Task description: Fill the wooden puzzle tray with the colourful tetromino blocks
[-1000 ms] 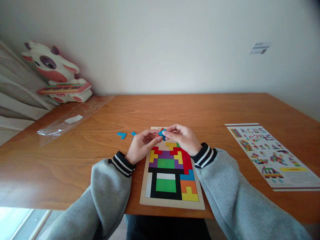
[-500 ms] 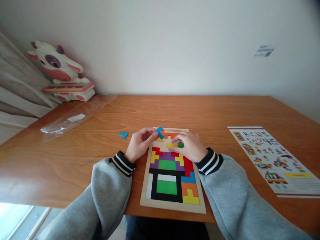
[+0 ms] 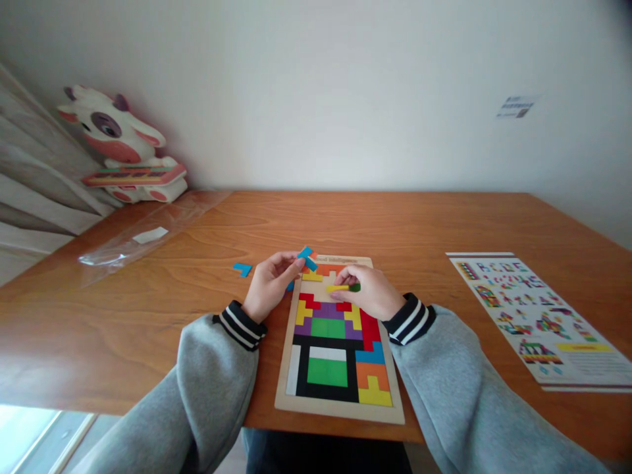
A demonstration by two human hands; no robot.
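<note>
My left hand (image 3: 270, 284) pinches a blue puzzle piece (image 3: 308, 259) between thumb and fingers, over the board's upper left corner. A bit of orange shows beside that piece. My right hand (image 3: 375, 291) is closed on a yellow puzzle piece (image 3: 336, 288), held low over the bare strip of the wooden puzzle board (image 3: 340, 417). A green piece (image 3: 355, 288) shows under the same fingers, partly hidden. Colourful block pieces fill the board's lower part, with orange and yellow ones near its top. Another blue piece (image 3: 289, 286) peeks out beside my left hand.
One loose blue piece (image 3: 242, 269) lies on the table left of my left hand. A printed pattern sheet (image 3: 538, 322) lies at the right. Clear plastic wrapping (image 3: 148, 235) and a cow-shaped toy keyboard (image 3: 123, 145) are at the back left, near a curtain.
My left hand has shifted slightly left with the blue piece, which is tilted differently. The yellow piece in my right hand has turned a little and moved slightly left.
</note>
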